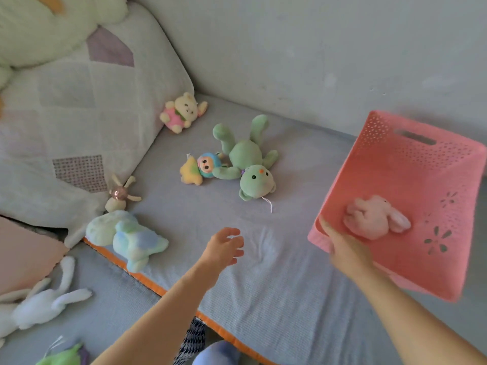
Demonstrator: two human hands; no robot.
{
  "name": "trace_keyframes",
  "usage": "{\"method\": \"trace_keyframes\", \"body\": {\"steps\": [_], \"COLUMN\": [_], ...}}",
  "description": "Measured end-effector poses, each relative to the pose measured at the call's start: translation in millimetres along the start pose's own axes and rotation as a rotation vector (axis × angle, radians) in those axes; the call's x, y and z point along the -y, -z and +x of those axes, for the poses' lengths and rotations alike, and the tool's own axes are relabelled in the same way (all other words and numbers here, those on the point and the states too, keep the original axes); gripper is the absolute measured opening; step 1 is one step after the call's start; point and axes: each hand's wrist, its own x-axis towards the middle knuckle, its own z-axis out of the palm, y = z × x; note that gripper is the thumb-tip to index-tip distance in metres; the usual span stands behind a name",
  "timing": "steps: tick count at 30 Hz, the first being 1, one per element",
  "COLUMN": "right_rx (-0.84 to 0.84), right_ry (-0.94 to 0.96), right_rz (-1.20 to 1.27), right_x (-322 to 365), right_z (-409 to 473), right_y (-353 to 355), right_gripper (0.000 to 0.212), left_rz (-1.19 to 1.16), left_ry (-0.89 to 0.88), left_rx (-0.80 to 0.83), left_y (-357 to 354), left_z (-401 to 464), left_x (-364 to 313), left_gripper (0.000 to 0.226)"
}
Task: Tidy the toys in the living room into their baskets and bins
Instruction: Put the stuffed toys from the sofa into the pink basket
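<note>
Quilted patchwork cushion point(79, 114) looms left; right hand point(347, 248) grips the perforated pink plastic basket point(421, 180), tilted, fuzzy pink bunny point(374, 217) inside. Velvety green bear point(247, 159) sprawls on the ribbed mattress; left hand point(224, 246), fingers loosely spread, hovers empty.

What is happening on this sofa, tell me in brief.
A person is tidying plush toys. The right hand grips the rim of a pink basket, tilted, with a pink plush rabbit already inside. The left hand is open and reaches over the seat toward the toys not yet collected: a green bear, a small blue-haired doll beside it, and a pastel plush nearer the edge.
</note>
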Motion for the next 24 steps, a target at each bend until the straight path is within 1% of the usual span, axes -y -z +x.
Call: {"method": "trace_keyframes", "body": {"steps": [3,5,6,9,12,15,18,21,22,24], "right_rx": [-0.011,-0.062,-0.112,-0.280,-0.310,-0.324,-0.405,-0.474,-0.500,-0.568], "right_ry": [-0.114,-0.219,-0.273,-0.392,-0.414,-0.432,-0.443,-0.466,-0.473,-0.493], "right_rz": [0.291,0.427,0.447,0.373,0.337,0.339,0.318,0.287,0.253,0.207], "right_x": [25.1,41.3,46.6,56.5,63.3,67.7,72.2,73.8,73.0,74.0], "right_z": [31.3,45.8,51.6,57.9,63.1,67.1,68.9,69.8,71.1,74.3], "right_y": [6.1,-1.9,-8.0,-23.0,-30.8,-37.3,-45.1,-46.0,-48.7,-51.4], "right_gripper": [0.072,0.075,0.075,0.077,0.077,0.075,0.071,0.074,0.076,0.078], "left_rz": [0.034,0.050,0.069,0.115,0.186,0.444,0.717,0.982,1.044,1.144], "left_ry": [0.002,-0.007,-0.011,-0.006,-0.065,-0.251,-0.446,-0.525,-0.536,-0.583], "left_rx": [0.057,0.085,0.105,0.109,0.071,0.045,0.030,0.053,0.047,-0.009], "left_y": [-8.8,-11.6,-14.0,-19.9,-24.1,-28.0,-34.9,-40.8,-42.2,-41.3], "left_z": [35.5,63.8,82.6,131.8,176.1,214.4,243.7,264.8,271.0,277.4], "left_x": [-10.8,-19.5,-23.8,-35.7,-44.9,-50.3,-55.1,-50.9,-48.7,-49.0], "left_gripper": [0.025,0.025,0.026,0.031,0.045,0.065,0.076,0.088,0.088,0.076]}}
